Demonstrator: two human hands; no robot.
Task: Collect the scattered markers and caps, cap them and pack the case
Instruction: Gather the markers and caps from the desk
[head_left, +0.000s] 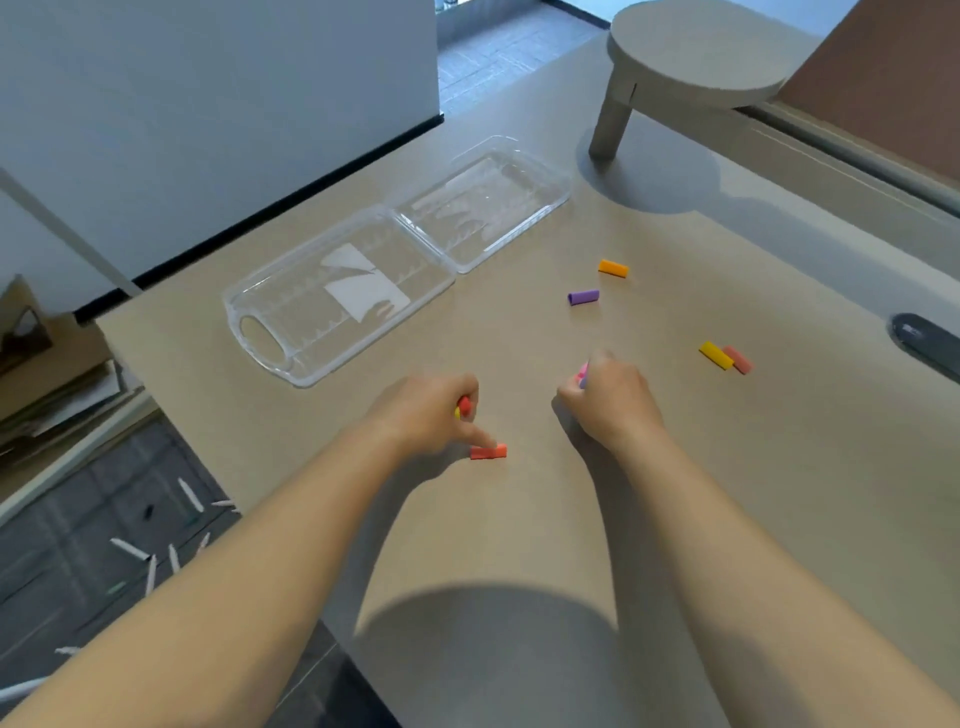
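A clear plastic case (332, 306) lies open at the back left of the table, both halves bare. Loose caps lie on the tabletop: orange (613, 268), purple (583, 297), yellow (715, 355) and salmon pink (738, 359) side by side. My left hand (431, 413) grips markers with red and yellow tips showing, and one finger touches a red cap (489, 451) on the table. My right hand (610, 402) is curled round markers, with pink and purple tips poking out of the fist.
A round grey stool (696, 52) stands on the table at the back right. A dark oval grommet (922, 343) sits at the right edge. Several white marker bodies (130, 548) lie on the dark floor at the left, next to stacked papers.
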